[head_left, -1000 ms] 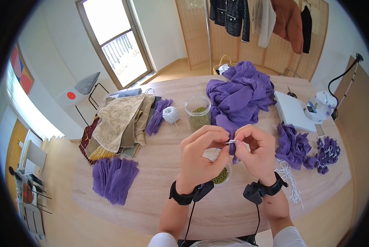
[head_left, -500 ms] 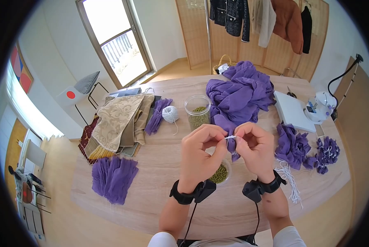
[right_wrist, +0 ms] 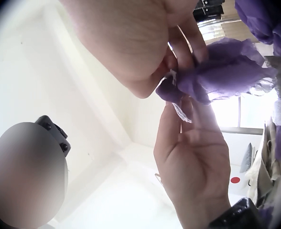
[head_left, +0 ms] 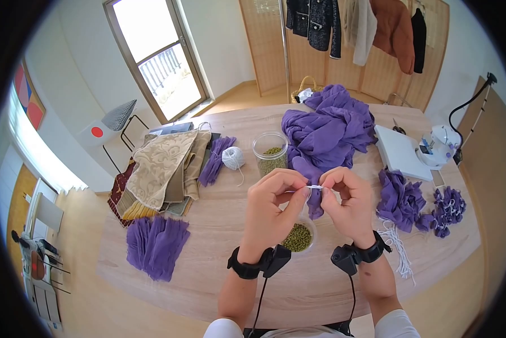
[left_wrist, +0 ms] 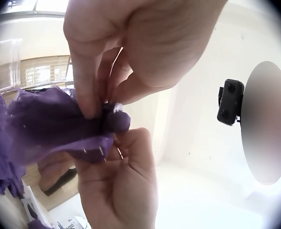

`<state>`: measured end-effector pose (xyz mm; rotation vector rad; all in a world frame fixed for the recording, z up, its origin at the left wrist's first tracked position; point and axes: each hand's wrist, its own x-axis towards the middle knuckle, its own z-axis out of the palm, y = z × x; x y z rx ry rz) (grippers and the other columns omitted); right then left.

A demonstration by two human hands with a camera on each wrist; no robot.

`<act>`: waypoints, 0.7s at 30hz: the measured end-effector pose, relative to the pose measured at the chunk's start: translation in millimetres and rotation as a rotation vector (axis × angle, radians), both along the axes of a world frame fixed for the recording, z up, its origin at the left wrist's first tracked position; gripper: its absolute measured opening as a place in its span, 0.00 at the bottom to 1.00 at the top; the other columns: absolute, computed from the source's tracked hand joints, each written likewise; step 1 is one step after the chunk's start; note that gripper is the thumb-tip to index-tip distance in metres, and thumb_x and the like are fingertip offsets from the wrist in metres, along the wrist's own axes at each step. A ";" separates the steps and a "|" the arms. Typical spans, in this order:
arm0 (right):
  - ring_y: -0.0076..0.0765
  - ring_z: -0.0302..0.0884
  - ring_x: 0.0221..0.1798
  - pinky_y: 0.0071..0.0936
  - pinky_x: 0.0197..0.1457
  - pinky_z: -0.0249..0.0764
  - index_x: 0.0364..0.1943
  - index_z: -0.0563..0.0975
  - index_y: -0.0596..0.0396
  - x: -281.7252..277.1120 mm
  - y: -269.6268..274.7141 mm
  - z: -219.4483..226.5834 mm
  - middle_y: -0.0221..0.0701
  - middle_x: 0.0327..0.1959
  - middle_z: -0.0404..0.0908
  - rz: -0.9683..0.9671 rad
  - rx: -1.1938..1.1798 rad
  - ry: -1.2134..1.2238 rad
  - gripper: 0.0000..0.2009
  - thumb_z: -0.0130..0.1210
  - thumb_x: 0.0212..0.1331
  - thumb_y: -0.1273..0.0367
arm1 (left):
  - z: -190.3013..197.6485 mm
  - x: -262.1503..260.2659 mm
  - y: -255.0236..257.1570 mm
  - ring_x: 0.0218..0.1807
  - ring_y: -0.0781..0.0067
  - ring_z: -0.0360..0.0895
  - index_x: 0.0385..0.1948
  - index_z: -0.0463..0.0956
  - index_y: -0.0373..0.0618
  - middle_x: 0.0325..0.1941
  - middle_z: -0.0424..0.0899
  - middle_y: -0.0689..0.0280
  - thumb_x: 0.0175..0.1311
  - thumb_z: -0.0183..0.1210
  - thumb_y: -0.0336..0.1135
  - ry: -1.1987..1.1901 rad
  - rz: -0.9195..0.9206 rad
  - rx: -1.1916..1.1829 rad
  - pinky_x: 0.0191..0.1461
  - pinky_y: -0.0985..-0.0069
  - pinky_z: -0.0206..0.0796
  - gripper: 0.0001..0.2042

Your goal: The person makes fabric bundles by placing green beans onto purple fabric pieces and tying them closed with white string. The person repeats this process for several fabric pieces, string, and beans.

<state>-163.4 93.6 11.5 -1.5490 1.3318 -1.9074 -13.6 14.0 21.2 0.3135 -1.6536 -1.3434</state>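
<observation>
Both hands meet over the table around a gathered end of purple cloth [head_left: 315,205]. A white string [head_left: 315,187] wraps the cloth, drawn taut between the hands. My left hand [head_left: 271,211] pinches the string on the left, thumb against curled fingers. On the other side my right hand [head_left: 350,208] pinches it the same way. In the left wrist view the tied tip forms a small round purple knob [left_wrist: 118,122] beside the fingertips. A loose string end [right_wrist: 182,113] hangs below the cloth in the right wrist view.
Below the hands sits a small dish [head_left: 314,243] of green beans. A clear jar [head_left: 257,153] of beans, string ball [head_left: 233,158] and fabric samples [head_left: 161,168] stand left. A sewing machine [head_left: 440,145], tied purple bundles [head_left: 450,211] and cut strings [head_left: 398,250] lie right.
The hands have drawn slightly apart, and the string between them has gone from bunched to straight and taut. The cloth tip shows more fully beneath it.
</observation>
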 end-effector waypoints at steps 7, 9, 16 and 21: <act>0.26 0.77 0.31 0.22 0.37 0.73 0.29 0.74 0.59 -1.4 -4.2 -1.0 0.31 0.29 0.79 -0.099 -0.020 0.157 0.04 0.58 0.51 0.78 | -0.7 1.4 1.3 0.43 0.80 0.77 0.35 0.73 0.33 0.45 0.78 0.60 0.62 0.54 0.15 -0.043 0.007 0.000 0.47 0.83 0.71 0.04; 0.29 0.76 0.30 0.23 0.36 0.72 0.29 0.74 0.58 -0.8 -3.6 4.6 0.32 0.28 0.78 -0.146 -0.063 0.286 0.05 0.58 0.49 0.78 | -2.1 1.1 1.7 0.42 0.80 0.76 0.35 0.72 0.34 0.45 0.78 0.61 0.63 0.53 0.15 -0.028 0.020 0.038 0.47 0.83 0.70 0.04; 0.29 0.75 0.27 0.25 0.30 0.70 0.30 0.74 0.57 2.4 -1.4 2.2 0.31 0.25 0.75 -0.179 0.021 0.368 0.07 0.60 0.47 0.79 | -3.8 -5.4 5.0 0.44 0.79 0.79 0.36 0.70 0.36 0.43 0.77 0.63 0.67 0.53 0.22 0.076 -0.057 0.257 0.43 0.80 0.76 0.01; 0.34 0.74 0.26 0.30 0.28 0.70 0.31 0.74 0.57 2.5 -2.8 2.9 0.32 0.25 0.74 -0.151 -0.039 0.527 0.08 0.59 0.47 0.80 | -3.6 -8.7 6.7 0.44 0.76 0.75 0.38 0.67 0.41 0.46 0.75 0.61 0.72 0.49 0.30 0.108 -0.210 0.606 0.46 0.76 0.73 0.03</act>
